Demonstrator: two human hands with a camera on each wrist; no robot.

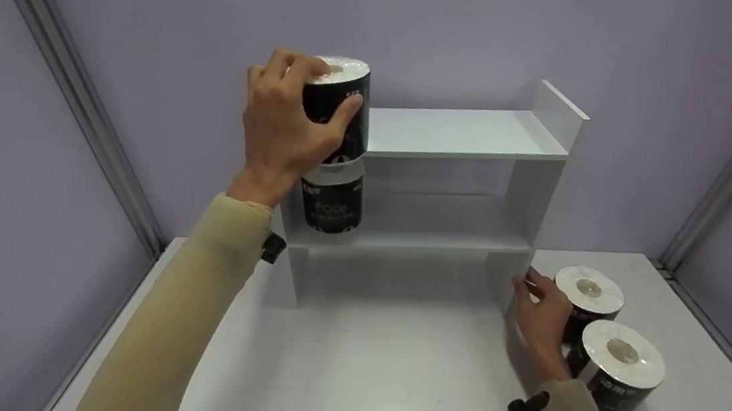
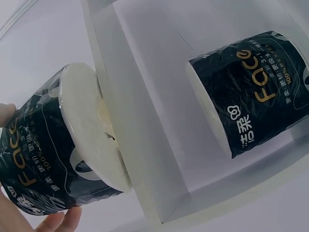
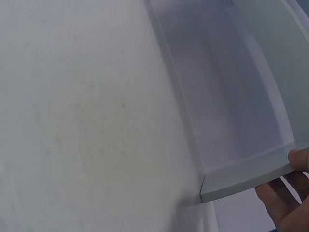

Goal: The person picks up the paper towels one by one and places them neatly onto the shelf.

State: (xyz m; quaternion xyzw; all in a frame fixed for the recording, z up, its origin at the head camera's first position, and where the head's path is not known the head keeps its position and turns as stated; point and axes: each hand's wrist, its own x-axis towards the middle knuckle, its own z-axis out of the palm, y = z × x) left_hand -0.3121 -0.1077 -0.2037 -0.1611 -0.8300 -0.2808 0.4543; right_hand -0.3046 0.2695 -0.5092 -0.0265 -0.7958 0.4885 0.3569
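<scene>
My left hand [image 1: 291, 114] grips an upper toilet paper roll [image 1: 354, 114] in black wrap, thumb on its front and fingers over its top. In the left wrist view that roll's white end overlaps the edge of the upper board. A second wrapped roll [image 1: 332, 205] stands on the middle shelf at the left, directly below. Low on the right, my right hand [image 1: 542, 316] pinches the front edge of the side panel [image 3: 251, 181] of the white shelf unit [image 1: 467, 135]. The thumb lies on one face of the panel and the fingers on the other.
Two more wrapped rolls stand on the white table [image 1: 376, 381] to the right: a rear roll [image 1: 589, 291] and a front roll [image 1: 622, 371], both close to my right hand and wrist. A lilac wall [image 1: 436, 31] rises behind the shelf unit.
</scene>
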